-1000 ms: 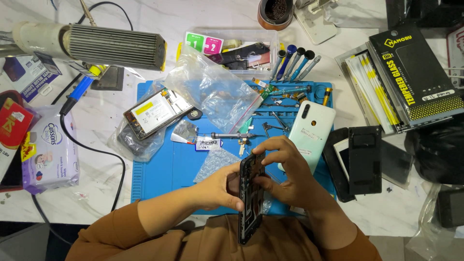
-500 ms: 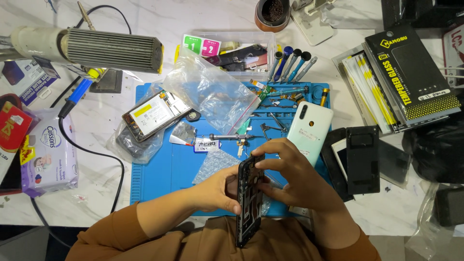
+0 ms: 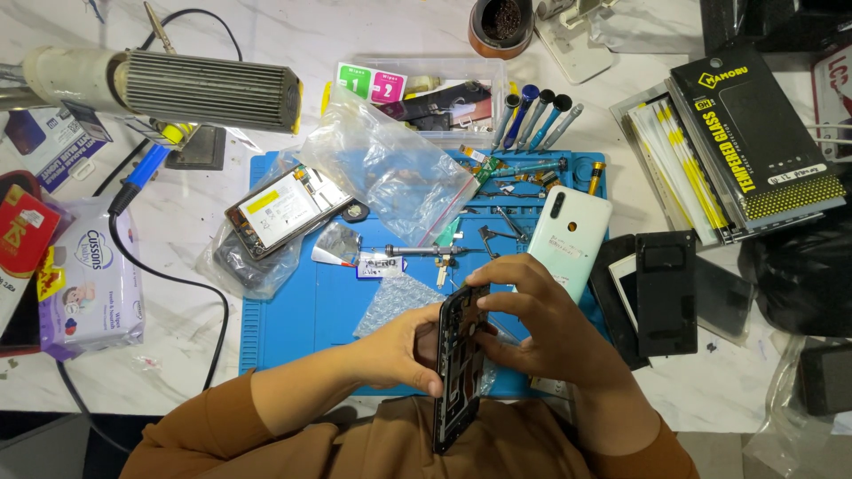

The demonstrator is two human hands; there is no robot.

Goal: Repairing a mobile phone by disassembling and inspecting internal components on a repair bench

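Two hands | left hand (image 3: 404,350), right hand (image 3: 541,328) grasping slim black phone frame (image 3: 457,368)

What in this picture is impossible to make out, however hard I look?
- Head view: the inner face of the dark phone frame is turned edge-on, so its parts cannot be read.
- The right hand covers what its fingertips touch on the frame.
- The left hand hides the frame's far side.
- The small metal parts on the blue mat are too small to identify.
- The black pouch is cut off by the right edge.
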